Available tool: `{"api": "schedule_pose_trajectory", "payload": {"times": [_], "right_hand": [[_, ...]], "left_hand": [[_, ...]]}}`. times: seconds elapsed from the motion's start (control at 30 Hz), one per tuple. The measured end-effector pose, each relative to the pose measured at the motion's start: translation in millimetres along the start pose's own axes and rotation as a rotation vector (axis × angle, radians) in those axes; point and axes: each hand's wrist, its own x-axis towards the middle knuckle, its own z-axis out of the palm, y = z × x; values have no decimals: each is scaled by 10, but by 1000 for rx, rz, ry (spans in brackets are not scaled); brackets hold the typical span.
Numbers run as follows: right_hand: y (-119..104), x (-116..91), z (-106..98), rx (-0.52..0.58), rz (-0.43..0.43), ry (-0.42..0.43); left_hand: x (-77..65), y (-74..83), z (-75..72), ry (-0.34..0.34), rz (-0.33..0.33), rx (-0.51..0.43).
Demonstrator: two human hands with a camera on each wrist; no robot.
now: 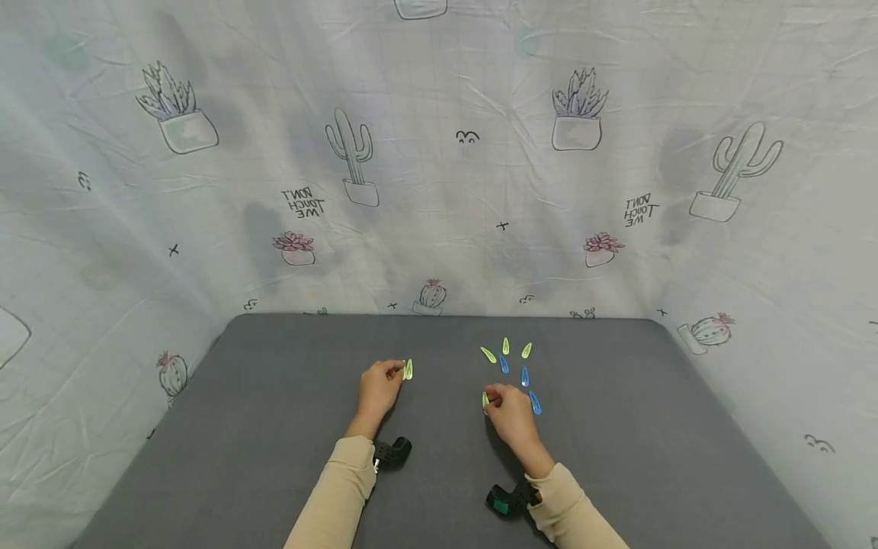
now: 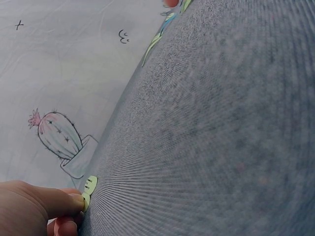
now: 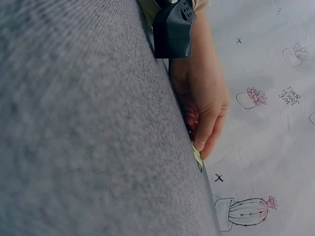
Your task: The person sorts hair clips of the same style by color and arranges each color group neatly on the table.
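- Pale cloth backdrop (image 1: 411, 252) is hanging behind and along both sides, creasing in places, showing printed cacti (image 1: 431, 296), potted succulents (image 1: 600, 249) and mirrored lettering (image 1: 302, 202).
- Dark grey table (image 1: 439, 473) is spreading out below, its far edge running close to the cloth, corners rounding off.
- Left hand (image 1: 379, 393), left of centre, is pinching a light-green hair clip (image 1: 408, 370) between thumb and forefinger. Finger gap narrow. Right wrist view is showing this same hand from across the table, other fingers curling under.
- Whether a second green piece is lying tight against that clip: cannot tell.
- Right hand (image 1: 514, 419) is holding another green clip (image 1: 485, 400) at its fingertips, which are standing close together. Whether this clip is touching the table: cannot tell.
- Beyond the right hand, three more green clips are lying in a loose fan: left one (image 1: 488, 354) slanting, middle one (image 1: 505, 345) pointing away from the person, right one (image 1: 527, 351) leaning right.
- Three blue clips are lying nearer: one (image 1: 504, 364) just below the middle green, one (image 1: 525, 376) farther right, one (image 1: 535, 402) just beside the right hand.
- Beige sleeves (image 1: 336, 488) are covering both forearms; black devices (image 1: 393, 452) are sitting at both wrists.
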Motion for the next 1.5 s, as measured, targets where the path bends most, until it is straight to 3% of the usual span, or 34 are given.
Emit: {"api": "schedule_pose_trajectory", "payload": {"times": [0.5, 0.83, 1.13, 1.23, 1.5], "right_hand": [[16, 11, -29, 160, 65, -80], [32, 17, -15, 240, 101, -63], [0, 53, 0, 455, 170, -85], [-124, 31, -85, 509, 172, -107], [-17, 91, 24, 564, 211, -121]], "left_hand": [[-6, -15, -11, 15, 10, -4], [-6, -22, -16, 7, -1, -13], [3, -14, -19, 17, -2, -14], [7, -11, -13, 19, 2, -11], [4, -19, 17, 24, 2, 3]]}}
